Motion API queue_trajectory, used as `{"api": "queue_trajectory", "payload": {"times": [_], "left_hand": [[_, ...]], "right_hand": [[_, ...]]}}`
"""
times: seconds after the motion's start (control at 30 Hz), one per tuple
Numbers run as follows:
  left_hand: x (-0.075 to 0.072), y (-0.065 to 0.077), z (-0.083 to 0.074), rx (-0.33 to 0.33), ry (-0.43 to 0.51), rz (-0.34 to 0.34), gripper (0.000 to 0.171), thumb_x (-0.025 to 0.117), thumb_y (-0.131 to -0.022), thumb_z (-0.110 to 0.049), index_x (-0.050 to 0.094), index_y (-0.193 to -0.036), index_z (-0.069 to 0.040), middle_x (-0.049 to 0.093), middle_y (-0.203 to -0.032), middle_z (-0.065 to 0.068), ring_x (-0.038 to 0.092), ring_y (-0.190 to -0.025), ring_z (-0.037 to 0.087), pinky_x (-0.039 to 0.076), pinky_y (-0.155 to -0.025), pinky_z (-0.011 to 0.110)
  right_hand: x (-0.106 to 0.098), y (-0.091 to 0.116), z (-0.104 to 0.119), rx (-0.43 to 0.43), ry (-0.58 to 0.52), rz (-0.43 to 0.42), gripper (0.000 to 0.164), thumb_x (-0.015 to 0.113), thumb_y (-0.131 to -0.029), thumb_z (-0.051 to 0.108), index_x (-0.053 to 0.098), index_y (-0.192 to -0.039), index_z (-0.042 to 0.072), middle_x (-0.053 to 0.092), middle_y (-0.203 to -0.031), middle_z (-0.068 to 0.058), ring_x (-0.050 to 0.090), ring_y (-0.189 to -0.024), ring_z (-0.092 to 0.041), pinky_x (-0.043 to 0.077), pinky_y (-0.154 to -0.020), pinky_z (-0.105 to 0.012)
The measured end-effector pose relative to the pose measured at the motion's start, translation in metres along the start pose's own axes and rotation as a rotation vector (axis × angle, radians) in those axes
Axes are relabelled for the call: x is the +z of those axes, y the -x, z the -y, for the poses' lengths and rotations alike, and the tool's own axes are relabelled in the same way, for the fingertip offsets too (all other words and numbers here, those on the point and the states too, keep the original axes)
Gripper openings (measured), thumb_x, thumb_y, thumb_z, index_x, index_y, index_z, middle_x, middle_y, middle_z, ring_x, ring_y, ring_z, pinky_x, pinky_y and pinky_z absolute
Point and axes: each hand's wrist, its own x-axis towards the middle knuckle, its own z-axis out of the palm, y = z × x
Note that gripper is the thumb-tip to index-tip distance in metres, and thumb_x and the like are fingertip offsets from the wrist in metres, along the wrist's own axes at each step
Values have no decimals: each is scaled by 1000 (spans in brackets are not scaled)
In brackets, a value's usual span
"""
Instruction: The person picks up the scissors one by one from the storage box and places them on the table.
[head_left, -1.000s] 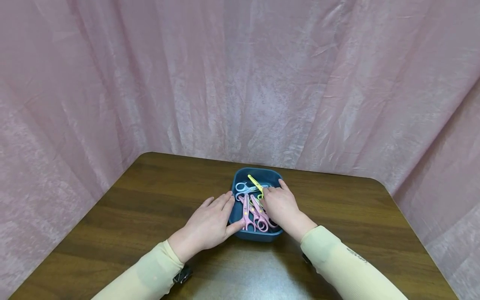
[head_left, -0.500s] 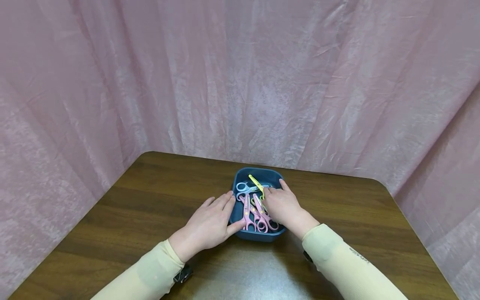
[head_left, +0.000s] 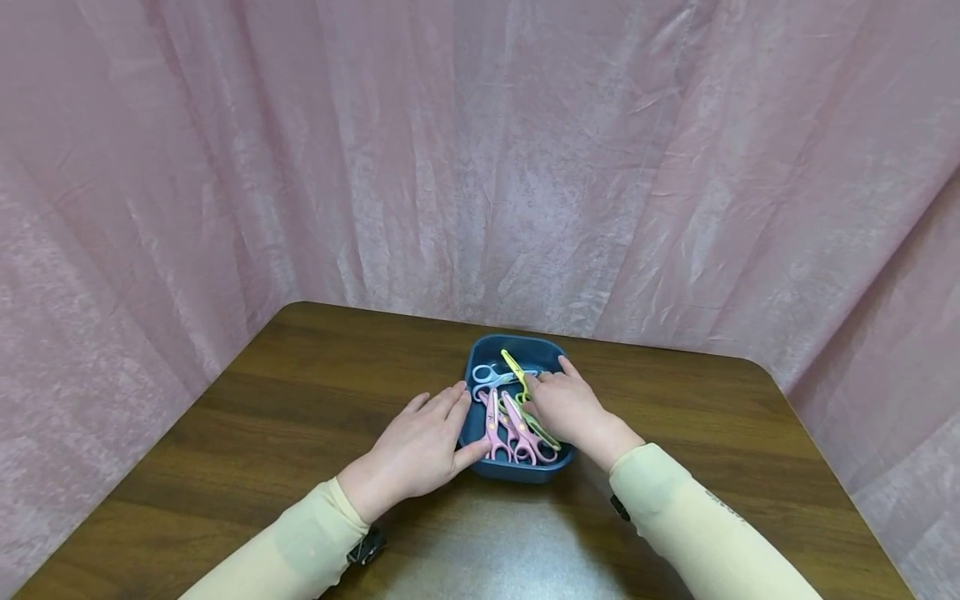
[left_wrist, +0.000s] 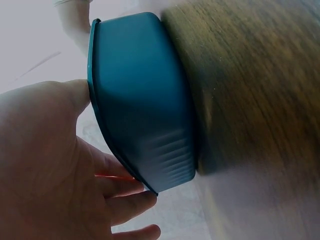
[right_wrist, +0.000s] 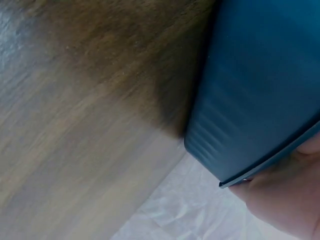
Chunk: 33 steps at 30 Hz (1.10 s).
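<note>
A dark blue plastic bin (head_left: 513, 473) stands on the table, holding several scissors. Light blue scissors (head_left: 484, 374) lie toward its far left, with yellow scissors (head_left: 513, 364) beside them. Nearer the front are pink scissors (head_left: 492, 414), and something green (head_left: 546, 433) shows by the right-hand pair. My left hand (head_left: 416, 446) rests along the left rim, fingers straight, thumb over the front corner. In the left wrist view, its thumb and fingertips meet the rim. My right hand (head_left: 566, 406) reaches in over the right rim, fingertips beside the yellow scissors; their hold is hidden.
The brown wooden table (head_left: 330, 367) has rounded far corners. A pink curtain (head_left: 480, 167) hangs behind and along both sides of it. A small black device (head_left: 367, 546) is strapped at the left wrist.
My right hand has shifted slightly right, and the yellow scissors and bin edge sit a little farther right. More of the green thing now shows beside the pink scissors. The left hand stays put.
</note>
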Motion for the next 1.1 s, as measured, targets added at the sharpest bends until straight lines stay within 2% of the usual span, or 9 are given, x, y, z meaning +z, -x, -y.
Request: {"api": "queue_trajectory", "payload": {"times": [0.13, 0.37, 0.5, 0.6, 0.8, 1.1], "left_hand": [[0, -1, 0, -7, 7, 5, 90, 46, -111, -69, 48, -163, 4, 43, -172, 23, 43, -158, 36, 37, -125, 61], [1, 0, -1, -8, 20, 7, 90, 47, -111, -69, 48, -163, 5, 43, -171, 23, 43, -158, 37, 37, -125, 62], [1, 0, -1, -5, 20, -3, 89, 48, -112, -67, 49, -162, 5, 44, -171, 24, 44, -157, 38, 37, -124, 62], [0, 0, -1, -10, 25, 4, 89, 48, -111, -68, 48, -163, 5, 43, -171, 24, 44, -157, 38, 37, -125, 62], [0, -1, 0, -20, 32, 20, 91, 47, -111, -70, 47, -165, 3, 42, -172, 22, 43, -158, 37, 36, -125, 62], [1, -1, 0, -32, 27, 21, 91, 45, -111, -71, 46, -165, 3, 41, -173, 21, 43, -158, 36, 35, -126, 62]], "right_hand": [[1, 1, -1, -37, -8, -60, 56, 73, -108, 37, 66, -147, -4, 74, -133, -24, 68, -132, -38, 25, -129, -65], [6, 4, -2, -55, -3, -171, 60, 77, -104, 44, 71, -141, -2, 78, -122, -22, 73, -119, -39, 32, -126, -65], [8, 5, -3, -80, 19, -291, 54, 78, -101, 42, 76, -134, -1, 79, -107, -18, 75, -102, -37, 42, -119, -62], [6, 7, -4, -79, 10, -349, 49, 79, -100, 39, 78, -130, 0, 78, -102, -15, 74, -96, -35, 51, -111, -57], [3, 14, -9, -16, -61, -389, 50, 83, -99, 39, 77, -132, 2, 77, -109, -15, 69, -98, -32, 61, -89, -47], [-6, 28, -17, 18, -154, -479, 52, 85, -98, 38, 75, -133, 1, 77, -119, -17, 69, -105, -32, 61, -88, -49]]}}
